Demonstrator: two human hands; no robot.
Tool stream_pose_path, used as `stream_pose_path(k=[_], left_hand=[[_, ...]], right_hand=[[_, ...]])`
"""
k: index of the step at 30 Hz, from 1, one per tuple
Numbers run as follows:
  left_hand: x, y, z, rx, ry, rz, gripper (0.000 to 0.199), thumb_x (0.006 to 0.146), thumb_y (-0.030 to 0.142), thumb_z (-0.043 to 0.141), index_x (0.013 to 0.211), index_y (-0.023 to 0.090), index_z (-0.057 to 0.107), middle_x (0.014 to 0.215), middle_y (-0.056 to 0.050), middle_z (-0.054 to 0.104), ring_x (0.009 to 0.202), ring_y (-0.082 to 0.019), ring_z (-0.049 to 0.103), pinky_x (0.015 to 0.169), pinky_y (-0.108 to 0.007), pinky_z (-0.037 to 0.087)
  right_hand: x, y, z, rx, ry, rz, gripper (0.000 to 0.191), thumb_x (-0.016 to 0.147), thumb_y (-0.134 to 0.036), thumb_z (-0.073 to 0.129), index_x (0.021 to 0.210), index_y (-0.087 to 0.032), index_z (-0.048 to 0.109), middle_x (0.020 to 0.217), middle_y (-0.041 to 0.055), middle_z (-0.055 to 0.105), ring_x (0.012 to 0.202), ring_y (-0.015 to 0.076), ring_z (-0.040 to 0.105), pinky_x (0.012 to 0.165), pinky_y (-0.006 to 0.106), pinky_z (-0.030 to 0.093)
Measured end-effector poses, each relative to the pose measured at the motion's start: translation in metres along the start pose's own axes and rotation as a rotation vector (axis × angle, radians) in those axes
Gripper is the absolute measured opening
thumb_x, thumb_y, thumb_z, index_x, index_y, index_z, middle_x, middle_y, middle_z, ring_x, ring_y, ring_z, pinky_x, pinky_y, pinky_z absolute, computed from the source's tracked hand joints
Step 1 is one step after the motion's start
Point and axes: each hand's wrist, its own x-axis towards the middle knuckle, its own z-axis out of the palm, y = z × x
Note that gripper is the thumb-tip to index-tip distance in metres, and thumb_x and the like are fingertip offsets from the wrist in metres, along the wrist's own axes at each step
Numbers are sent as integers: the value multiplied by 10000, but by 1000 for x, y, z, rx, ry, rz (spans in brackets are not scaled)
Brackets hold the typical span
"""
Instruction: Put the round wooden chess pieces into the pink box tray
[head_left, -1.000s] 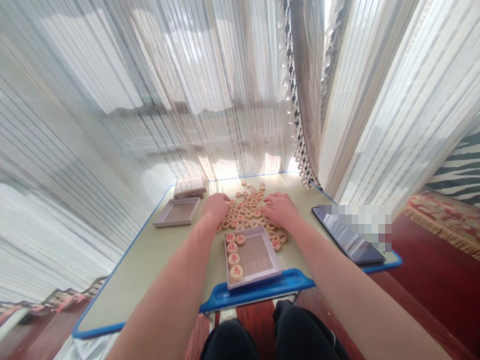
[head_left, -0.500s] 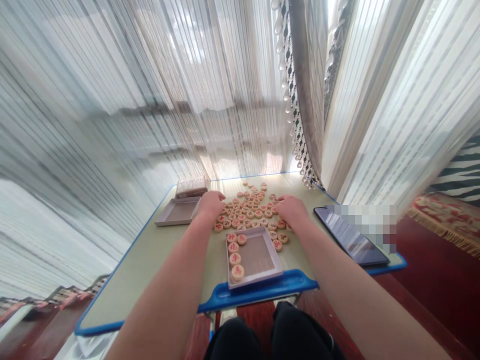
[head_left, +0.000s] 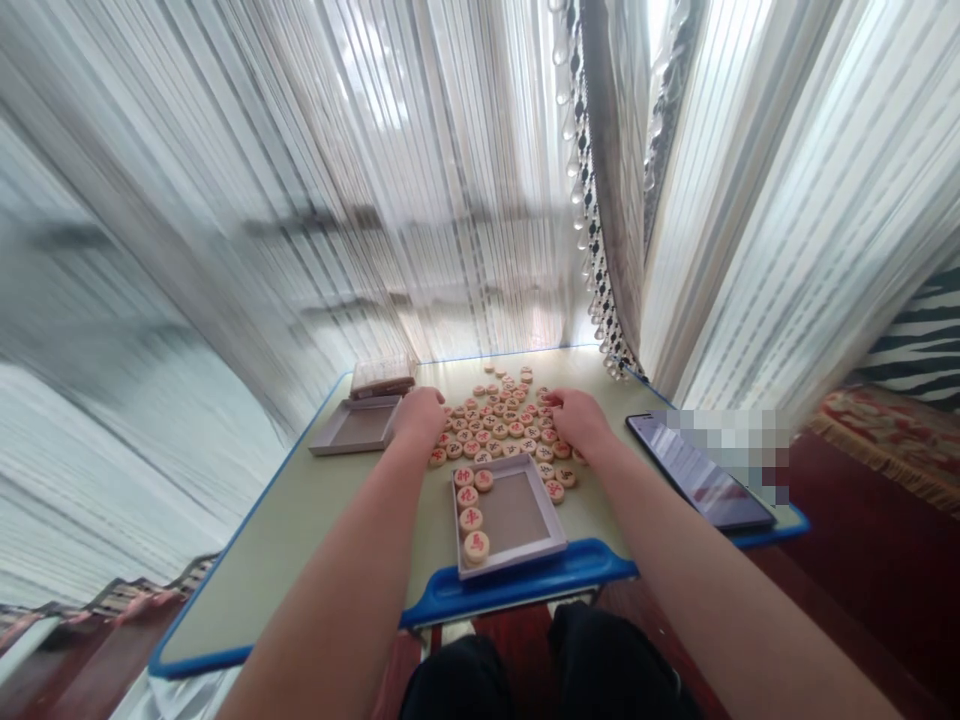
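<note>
Round wooden Chinese chess pieces [head_left: 515, 429] with red and black characters lie in a loose pile on the table. At the pile's left edge is my left hand [head_left: 422, 412], back upward and its fingers mostly hidden. Across the pile, my right hand [head_left: 579, 415] has its loosely bent fingers reaching leftward, fingertips at a piece [head_left: 543, 396] that rests on the table; no held piece shows. Between my forearms sits a shallow pale box tray [head_left: 555, 525]. Along its left side stand red-character pieces [head_left: 471, 519] in a column, with another piece [head_left: 484, 480] beside the top one.
A second shallow tray [head_left: 322, 440] is at the left, with a stacked pale package [head_left: 381, 376] behind it. To the right lies a dark phone or tablet [head_left: 709, 480]. The table [head_left: 285, 540] has a blue rim; sheer curtains [head_left: 480, 250] hang behind.
My right hand's fingertips have shifted slightly left, up against a piece at the pile's edge. My left hand has moved a little. The pieces in the near tray are the same.
</note>
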Motion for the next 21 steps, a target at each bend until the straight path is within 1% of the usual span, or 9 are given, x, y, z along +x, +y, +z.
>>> stream_pose_path(k=[4,6,9,13,16,19,21], left_hand=[[-2,2,-1,31,-8,-9,316,717,137,546,995,182,689,1060,-128,680,1008,-240,615,805,-276,456],[-2,4,-1,41,-10,-2,321,719,122,535,995,177,688,1061,-135,677,1009,-248,613,808,-287,456],[-3,6,1,46,-11,32,320,736,142,527,1014,181,682,1064,-138,673,1008,-254,612,812,-297,460],[-4,11,6,50,9,118,352,739,120,491,1021,216,678,1067,-111,674,1002,-248,610,811,-307,465],[-5,14,10,39,28,193,382,731,90,469,1015,230,683,1069,-94,673,1012,-237,600,831,-300,459],[-5,17,11,32,38,236,393,725,76,464,1007,234,688,1060,-79,674,1016,-219,593,862,-285,449],[-5,19,11,26,57,264,394,718,68,461,989,233,695,1055,-68,675,1024,-210,586,892,-282,437]], right_hand=[[2,3,0,-60,17,63,351,718,-81,471,972,-154,703,956,96,707,916,208,634,773,257,438],[2,4,0,-64,12,50,315,729,-111,485,941,-161,712,938,95,710,899,205,638,760,251,438],[2,3,2,-52,1,8,294,738,-162,498,936,-175,715,942,81,712,904,202,638,759,244,440],[3,1,6,-67,-33,-13,305,749,-234,505,969,-180,710,957,78,712,914,201,636,759,241,439],[4,0,8,-91,-61,-27,310,759,-316,517,951,-171,712,940,91,712,890,205,637,748,245,437],[4,0,10,-87,-42,-17,318,751,-347,531,933,-148,700,928,106,707,866,206,635,740,251,435],[4,0,10,-34,-29,7,310,735,-344,555,932,-140,681,925,102,703,853,202,632,723,251,436]])
